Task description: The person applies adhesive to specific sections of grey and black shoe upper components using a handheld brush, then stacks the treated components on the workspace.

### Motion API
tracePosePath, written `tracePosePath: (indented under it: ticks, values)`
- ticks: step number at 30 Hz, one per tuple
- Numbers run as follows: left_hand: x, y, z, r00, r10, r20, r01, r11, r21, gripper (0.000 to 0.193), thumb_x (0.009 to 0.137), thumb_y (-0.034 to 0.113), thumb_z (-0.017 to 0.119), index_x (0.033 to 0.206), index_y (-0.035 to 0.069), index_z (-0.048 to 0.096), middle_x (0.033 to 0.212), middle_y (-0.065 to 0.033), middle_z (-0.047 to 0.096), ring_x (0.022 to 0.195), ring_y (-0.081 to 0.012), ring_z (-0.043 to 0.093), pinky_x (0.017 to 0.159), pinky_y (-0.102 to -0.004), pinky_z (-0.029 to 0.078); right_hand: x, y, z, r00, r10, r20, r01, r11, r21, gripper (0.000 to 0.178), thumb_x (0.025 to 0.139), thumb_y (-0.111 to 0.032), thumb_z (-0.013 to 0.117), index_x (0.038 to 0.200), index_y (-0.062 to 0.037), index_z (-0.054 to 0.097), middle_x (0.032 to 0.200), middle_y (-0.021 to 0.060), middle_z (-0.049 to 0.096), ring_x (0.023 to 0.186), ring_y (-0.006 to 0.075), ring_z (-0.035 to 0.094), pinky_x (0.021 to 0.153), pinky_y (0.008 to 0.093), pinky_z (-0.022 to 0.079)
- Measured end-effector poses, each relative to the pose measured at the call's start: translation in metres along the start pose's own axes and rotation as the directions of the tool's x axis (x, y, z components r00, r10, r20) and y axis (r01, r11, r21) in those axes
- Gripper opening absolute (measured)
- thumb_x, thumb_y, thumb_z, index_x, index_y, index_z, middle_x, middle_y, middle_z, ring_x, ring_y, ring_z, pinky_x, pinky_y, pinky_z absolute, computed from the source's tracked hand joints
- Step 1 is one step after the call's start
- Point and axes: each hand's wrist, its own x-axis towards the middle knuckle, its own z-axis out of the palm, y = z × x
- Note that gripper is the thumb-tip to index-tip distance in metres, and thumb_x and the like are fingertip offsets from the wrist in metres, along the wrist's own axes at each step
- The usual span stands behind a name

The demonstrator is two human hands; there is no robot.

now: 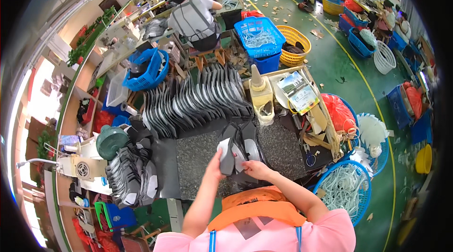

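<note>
My left hand [214, 166] is closed round the left side of a dark grey shoe upper [227, 160] with a pale inner face. On its right side my right hand [256, 170] pinches the lower edge, fingers bent together. Another black-and-white shoe upper [251, 147] lies just beyond, on the speckled dark stone slab [200, 157]. A long row of shoe uppers [198, 96] stands on edge behind the slab. More grey uppers [130, 176] are stacked to the left. At the slab's back edge stands a cream bottle with a cone-shaped nozzle [258, 93].
A wooden tray [330, 134] with papers and tools borders the slab on the right. Blue baskets of white strips [347, 188] stand beside it. On the left are a green fan [112, 142] and a sewing machine [82, 167]. A seated person [196, 18] works ahead.
</note>
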Motion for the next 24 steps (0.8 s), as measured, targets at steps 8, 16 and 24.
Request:
tracePosePath:
  ticks: [8,16,24]
  values:
    - [-0.029,0.092,0.048,0.668,0.734,0.119,-0.726,0.679,-0.108,0.035,0.088,0.003,0.042,0.123,0.006,0.04,0.116,-0.0055,0.052,0.107,-0.0183,0.051,0.092,-0.035,0.041,0.115,0.051,-0.129,0.447,0.186,-0.875,-0.098,0.983,0.158,0.045,0.069,-0.023,0.069,0.103,-0.0015,0.05,0.094,0.0154,0.054,0.088,0.0299,0.05,0.077,0.0391,0.04]
    - [-0.024,0.023,0.0,0.941,0.333,-0.058,-0.335,0.941,-0.051,0.035,0.088,0.005,0.045,0.122,0.001,0.038,0.116,-0.0089,0.051,0.108,-0.0189,0.05,0.093,-0.0352,0.04,0.144,0.096,-0.16,0.817,0.123,-0.564,-0.327,0.904,-0.277,0.029,0.08,-0.029,0.057,0.101,-0.0102,0.062,0.092,0.016,0.059,0.088,0.0327,0.056,0.076,0.0373,0.045]
    - [-0.004,-0.013,-0.017,0.941,0.322,0.109,-0.321,0.947,-0.024,0.022,0.088,0.007,0.047,0.11,0.001,0.048,0.104,-0.0085,0.058,0.094,-0.0177,0.058,0.08,-0.0323,0.049,0.08,0.08,-0.15,0.916,-0.087,-0.392,-0.207,0.734,-0.647,0.028,0.086,-0.023,0.05,0.112,-0.0148,0.048,0.097,0.0127,0.057,0.076,0.0336,0.059,0.065,0.041,0.048]
